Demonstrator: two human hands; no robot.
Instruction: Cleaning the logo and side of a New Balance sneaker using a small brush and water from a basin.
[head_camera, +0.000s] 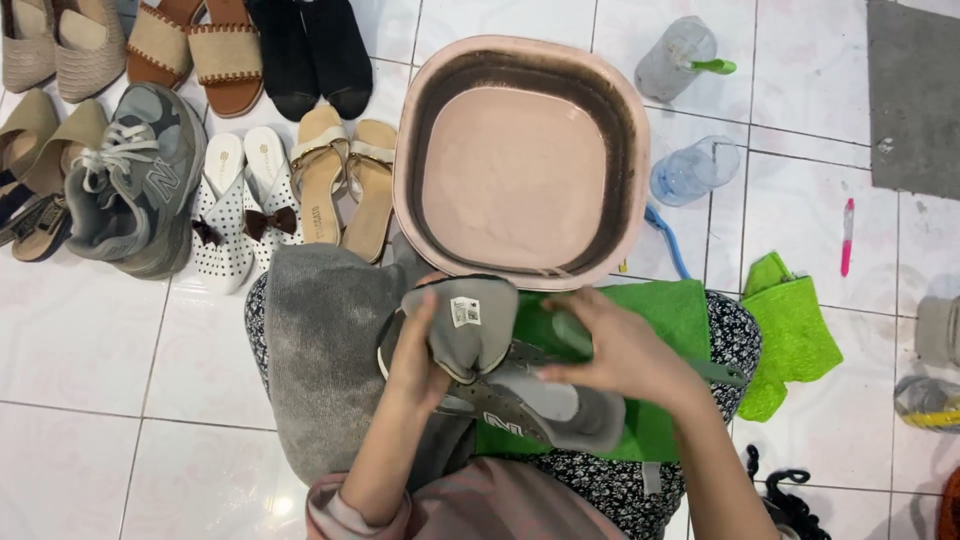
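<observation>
A grey sneaker (500, 385) lies across my lap, its tongue (470, 322) pulled up and back. My left hand (418, 355) grips the sneaker's left side by the tongue. My right hand (620, 350) rests on the shoe's opening, its fingers at the inside edge, with a green cloth (670, 315) beneath it. A grey towel (320, 340) covers my left knee. Just beyond my knees on the white tiled floor stands a pink square basin (520, 160) with a dark inner wall.
Several shoes line the floor at the upper left: a second grey sneaker (130, 180), white dotted flats (240, 200), tan sandals (345, 180). Two plastic bottles (690, 170) and a blue brush (665, 240) lie right of the basin. Another green cloth (790, 330) and a pink pen (847, 235) lie farther right.
</observation>
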